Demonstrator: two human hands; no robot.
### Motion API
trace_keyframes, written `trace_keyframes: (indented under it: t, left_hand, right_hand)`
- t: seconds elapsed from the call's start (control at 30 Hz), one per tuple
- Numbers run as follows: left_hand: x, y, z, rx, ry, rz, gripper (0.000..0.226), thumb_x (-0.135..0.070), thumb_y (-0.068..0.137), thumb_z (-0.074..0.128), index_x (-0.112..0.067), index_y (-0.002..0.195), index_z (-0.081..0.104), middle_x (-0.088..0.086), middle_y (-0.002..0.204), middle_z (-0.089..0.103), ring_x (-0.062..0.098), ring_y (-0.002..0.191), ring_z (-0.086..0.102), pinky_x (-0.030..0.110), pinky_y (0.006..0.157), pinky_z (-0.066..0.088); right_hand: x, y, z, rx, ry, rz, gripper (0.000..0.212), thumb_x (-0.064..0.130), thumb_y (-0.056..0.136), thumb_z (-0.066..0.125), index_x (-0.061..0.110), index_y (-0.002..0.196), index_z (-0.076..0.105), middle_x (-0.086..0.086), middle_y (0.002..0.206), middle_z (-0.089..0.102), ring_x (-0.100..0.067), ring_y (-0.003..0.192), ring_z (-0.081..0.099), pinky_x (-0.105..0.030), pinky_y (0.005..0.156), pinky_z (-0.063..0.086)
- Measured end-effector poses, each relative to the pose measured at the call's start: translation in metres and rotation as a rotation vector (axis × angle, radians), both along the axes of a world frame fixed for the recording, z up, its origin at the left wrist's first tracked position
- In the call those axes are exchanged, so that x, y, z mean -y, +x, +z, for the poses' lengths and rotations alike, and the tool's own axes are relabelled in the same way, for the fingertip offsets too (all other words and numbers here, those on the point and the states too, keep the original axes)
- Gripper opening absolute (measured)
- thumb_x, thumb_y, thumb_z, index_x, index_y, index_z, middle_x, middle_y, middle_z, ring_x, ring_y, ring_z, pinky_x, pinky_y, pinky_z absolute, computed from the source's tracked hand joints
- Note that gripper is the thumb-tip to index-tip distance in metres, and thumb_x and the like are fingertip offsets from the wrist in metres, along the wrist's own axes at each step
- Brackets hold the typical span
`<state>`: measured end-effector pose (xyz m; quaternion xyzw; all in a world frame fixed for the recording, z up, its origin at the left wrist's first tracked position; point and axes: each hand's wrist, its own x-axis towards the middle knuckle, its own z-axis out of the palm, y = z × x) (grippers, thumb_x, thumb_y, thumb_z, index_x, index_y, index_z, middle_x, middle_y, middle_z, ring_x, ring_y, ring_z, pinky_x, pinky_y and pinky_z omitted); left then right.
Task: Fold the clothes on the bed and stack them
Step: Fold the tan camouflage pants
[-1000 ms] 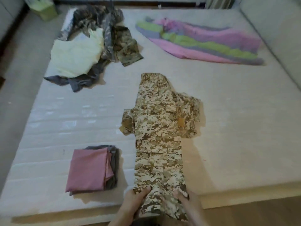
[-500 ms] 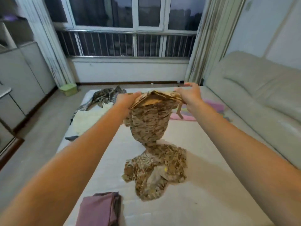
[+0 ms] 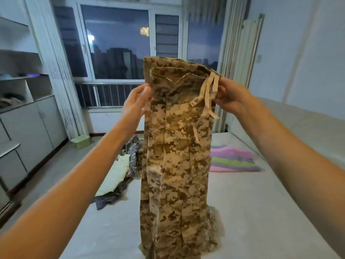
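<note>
Both hands are raised, each pinching one side of the waistband of the camouflage trousers (image 3: 177, 165): the left hand (image 3: 136, 103) at the left edge, the right hand (image 3: 232, 99) at the right corner beside the dangling drawstrings (image 3: 209, 94). The trousers hang straight down between them, hems crumpling on the bed (image 3: 252, 212) below. The cloth looks soft, limp and fairly weighty, not slippery, and the waistband corners seem the firmest hold. Beyond the left hand lies an unfolded pile (image 3: 119, 172); beyond the right, a striped cloth (image 3: 231, 161).

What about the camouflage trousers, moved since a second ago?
Yes, upward: the camouflage trousers lay flat on the bed; now left hand and right hand hold them hanging above it.
</note>
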<state>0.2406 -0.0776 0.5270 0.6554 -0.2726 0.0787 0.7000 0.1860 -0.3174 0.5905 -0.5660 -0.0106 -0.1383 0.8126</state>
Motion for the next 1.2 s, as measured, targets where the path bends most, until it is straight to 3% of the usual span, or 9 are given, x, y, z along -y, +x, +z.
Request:
trace_keyframes:
  t: [0.1,0.23,0.33,0.47,0.67,0.87,1.0,1.07,1.2]
  left_hand:
    - [0.013,-0.011,-0.038,0.022,0.104,0.23,0.058,-0.043,0.071,0.077,-0.04,0.116,0.042,-0.016,0.108,0.06,-0.006,0.092,0.061,0.01,0.069,0.048]
    - [0.018,-0.013,-0.072,-0.095,0.071,0.281,0.015,-0.039,0.078,0.072,-0.037,0.088,0.062,-0.018,0.083,0.069,-0.001,0.084,0.065,0.014,0.064,0.049]
    - [0.023,-0.018,-0.095,-0.142,0.084,0.235,0.008,-0.039,0.082,0.068,-0.031,0.081,0.067,-0.014,0.075,0.072,0.003,0.076,0.07,0.013,0.057,0.051]
    - [0.036,-0.031,-0.123,-0.212,0.14,0.112,0.021,-0.04,0.087,0.061,-0.021,0.087,0.07,-0.006,0.08,0.075,0.006,0.076,0.071,0.014,0.057,0.052]
    - [0.042,-0.036,-0.132,-0.188,0.077,0.217,0.008,-0.038,0.083,0.065,-0.03,0.083,0.069,-0.011,0.082,0.074,0.006,0.078,0.07,0.024,0.066,0.057]
    - [0.035,-0.039,-0.128,-0.176,0.01,0.208,0.009,-0.034,0.086,0.064,-0.028,0.09,0.069,-0.008,0.086,0.075,0.008,0.08,0.071,0.022,0.064,0.058]
    - [0.032,-0.04,-0.13,-0.199,0.026,0.202,0.009,-0.032,0.086,0.065,-0.026,0.091,0.068,-0.007,0.085,0.075,0.009,0.08,0.071,0.021,0.063,0.057]
    - [0.031,-0.04,-0.129,-0.198,0.039,0.201,0.01,-0.033,0.086,0.065,-0.026,0.092,0.068,-0.006,0.086,0.075,0.008,0.08,0.071,0.02,0.062,0.057]
    - [0.028,-0.04,-0.129,-0.2,0.035,0.193,0.009,-0.032,0.085,0.065,-0.026,0.09,0.068,-0.005,0.085,0.075,0.007,0.079,0.071,0.019,0.06,0.056]
  right_hand:
    - [-0.002,-0.003,-0.032,-0.109,-0.043,0.107,0.016,0.01,0.093,0.051,0.014,0.078,0.056,0.004,0.056,0.063,-0.006,0.048,0.06,-0.02,0.051,0.051]
    - [0.005,-0.007,-0.081,-0.219,-0.008,0.109,0.022,-0.001,0.091,0.042,0.007,0.075,0.056,-0.005,0.062,0.065,-0.013,0.051,0.064,-0.022,0.052,0.054]
    - [0.02,-0.014,-0.115,-0.17,-0.38,0.058,0.014,-0.001,0.089,0.055,0.0,0.096,0.067,-0.004,0.069,0.071,-0.013,0.062,0.068,-0.019,0.058,0.054]
    - [0.038,-0.019,-0.151,-0.11,-0.823,-0.152,0.008,0.01,0.087,0.064,0.014,0.082,0.069,0.002,0.073,0.067,-0.011,0.069,0.059,-0.017,0.06,0.047]
    - [0.044,-0.023,-0.176,-0.081,-0.738,-0.193,0.017,0.009,0.089,0.059,0.024,0.085,0.066,0.005,0.084,0.068,-0.015,0.082,0.064,-0.021,0.068,0.053]
    - [0.031,-0.025,-0.173,0.13,-0.764,-0.334,0.031,0.024,0.082,0.07,0.033,0.093,0.043,0.006,0.101,0.061,-0.004,0.063,0.059,-0.02,0.059,0.056]
    - [0.031,-0.023,-0.162,0.304,-1.218,-0.136,0.059,0.021,0.081,0.071,0.033,0.131,0.043,0.012,0.137,0.04,0.002,0.11,0.046,-0.011,0.091,0.039]
    - [0.031,-0.017,-0.153,0.314,-1.401,-0.039,0.049,0.018,0.08,0.072,0.029,0.124,0.051,0.009,0.132,0.044,-0.002,0.113,0.042,-0.008,0.089,0.035]
    - [0.033,-0.011,-0.141,0.269,-1.474,-0.035,0.02,0.015,0.082,0.069,0.026,0.091,0.055,0.011,0.087,0.054,-0.008,0.08,0.05,-0.022,0.071,0.042]
